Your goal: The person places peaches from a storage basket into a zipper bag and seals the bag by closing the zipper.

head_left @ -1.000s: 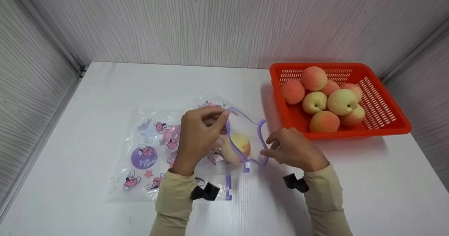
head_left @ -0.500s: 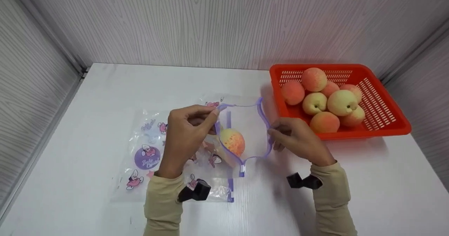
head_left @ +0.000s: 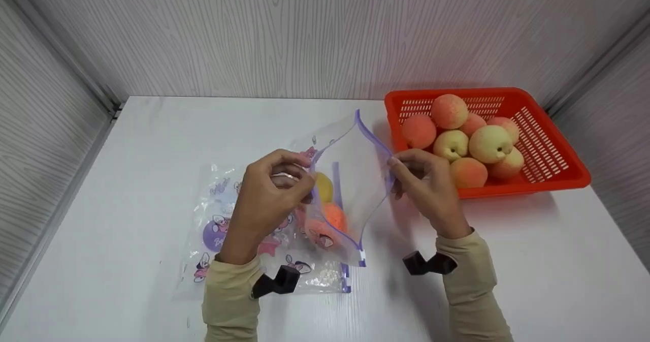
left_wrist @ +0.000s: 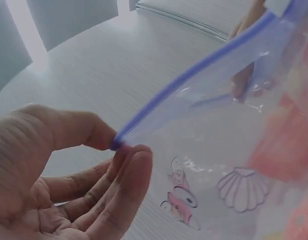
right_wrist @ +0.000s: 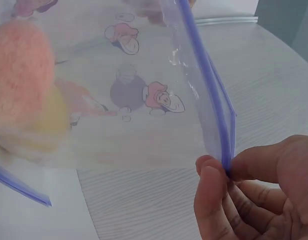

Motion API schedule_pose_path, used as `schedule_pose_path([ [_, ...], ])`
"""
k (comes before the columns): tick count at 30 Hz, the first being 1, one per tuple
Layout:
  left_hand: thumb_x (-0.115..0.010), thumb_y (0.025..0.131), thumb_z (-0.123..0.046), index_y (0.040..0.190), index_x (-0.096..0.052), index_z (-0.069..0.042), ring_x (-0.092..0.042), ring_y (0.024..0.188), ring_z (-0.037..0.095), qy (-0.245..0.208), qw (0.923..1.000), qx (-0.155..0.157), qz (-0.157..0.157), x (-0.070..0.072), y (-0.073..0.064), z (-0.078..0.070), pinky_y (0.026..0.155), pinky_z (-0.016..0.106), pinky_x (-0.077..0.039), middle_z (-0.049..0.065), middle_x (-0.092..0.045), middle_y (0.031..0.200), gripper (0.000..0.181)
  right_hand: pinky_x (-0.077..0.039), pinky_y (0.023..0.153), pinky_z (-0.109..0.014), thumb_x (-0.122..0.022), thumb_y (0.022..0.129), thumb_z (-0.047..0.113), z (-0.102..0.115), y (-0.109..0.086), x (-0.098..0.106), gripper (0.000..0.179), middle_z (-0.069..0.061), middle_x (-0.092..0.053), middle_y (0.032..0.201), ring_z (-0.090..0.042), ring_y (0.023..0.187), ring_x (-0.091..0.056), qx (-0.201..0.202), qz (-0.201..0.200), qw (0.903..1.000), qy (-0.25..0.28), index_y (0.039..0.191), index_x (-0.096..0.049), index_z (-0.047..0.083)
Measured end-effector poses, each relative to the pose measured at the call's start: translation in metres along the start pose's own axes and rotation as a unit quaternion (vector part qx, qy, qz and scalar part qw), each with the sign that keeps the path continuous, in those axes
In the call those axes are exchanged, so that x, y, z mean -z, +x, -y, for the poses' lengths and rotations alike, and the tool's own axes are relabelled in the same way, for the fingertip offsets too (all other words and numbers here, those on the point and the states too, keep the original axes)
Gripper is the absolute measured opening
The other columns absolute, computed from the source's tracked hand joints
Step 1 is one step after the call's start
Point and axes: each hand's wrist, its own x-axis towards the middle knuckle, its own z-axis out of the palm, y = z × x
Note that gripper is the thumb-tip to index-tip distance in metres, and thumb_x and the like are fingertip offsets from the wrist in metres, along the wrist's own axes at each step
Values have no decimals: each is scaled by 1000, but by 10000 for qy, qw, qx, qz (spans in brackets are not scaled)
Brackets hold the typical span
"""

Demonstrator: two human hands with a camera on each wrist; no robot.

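Small panelled work booth point(head_left: 203, 6), lab-like in character; wider building not determinable. Walled on three sides in pale, grain-patterned sheeting: back panel point(head_left: 284, 42), left panel point(head_left: 45, 118), right panel point(head_left: 614, 98). Furnished with plain white table point(head_left: 167, 128), set close to back panel. Equipped with black, blocky wrist devices point(head_left: 288, 279), consistent with lab-type setup.

The left hand point(head_left: 266, 194) partly hides the flat printed zipper bag point(head_left: 216, 258), while peaches point(left_wrist: 289, 142) inside the held zipper bag point(head_left: 358, 179) appear blurred, their number indeterminate.
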Motion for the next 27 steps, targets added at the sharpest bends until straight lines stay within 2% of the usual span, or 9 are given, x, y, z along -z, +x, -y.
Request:
schedule_pose_path([
  [4,-70,93,-7,96,-70,2,-71,65,25,249,9996,127,48,-4,2,1,63,37,-62,11,-71,82,9,-57,55,-28,-67,97,6,-2,3,0,10,-15,-64,75,-26,58,-60,-1,-125,9999,-42,96,-71,-3],
  [8,-68,95,-5,93,-72,6,-72,66,26,-111,9999,94,-75,-7,4,2,64,35,-62,13,-72,80,12,-56,54,-27,-67,98,8,-6,5,3,12,-15,-64,76,-25,60,-59,-237,-174,9996,-33,98,-70,-3],
  [12,-68,96,-5,94,-73,7,-71,68,28,-564,9984,41,-80,-12,5,4,65,39,-62,16,-71,79,13,-56,56,-27,-66,98,7,-8,3,7,12,-17,-65,81,-25,64,-60,-470,-47,9989,-81,103,-70,-2],
  [18,-67,97,-5,94,-74,5,-71,67,27,-637,9977,-141,-198,-17,9,6,64,39,-62,15,-71,78,12,-57,57,-28,-65,97,6,-7,0,12,14,-15,-66,85,-26,66,-62,-633,122,9975,-288,108,-69,-2],
  [23,-67,96,-4,97,-73,6,-71,67,27,-508,9980,-153,-348,-11,8,6,63,37,-62,16,-71,80,12,-58,62,-30,-65,98,7,-5,1,16,18,-17,-68,93,-37,74,-63,-597,385,9957,-589,112,-69,-2],
  [25,-67,97,-5,98,-73,7,-72,67,26,-478,9981,-134,-369,-10,9,7,64,36,-62,16,-71,81,13,-59,66,-29,-65,98,9,-3,1,20,20,-16,-68,98,-36,79,-63,-487,379,9948,-809,115,-68,-2],
  [27,-67,97,-5,97,-72,7,-72,67,26,-476,9980,-163,-384,-9,10,7,64,36,-62,16,-71,80,13,-59,70,-29,-65,99,8,0,1,26,20,-15,-69,103,-32,83,-63,-338,211,9951,-901,116,-68,-1],
])
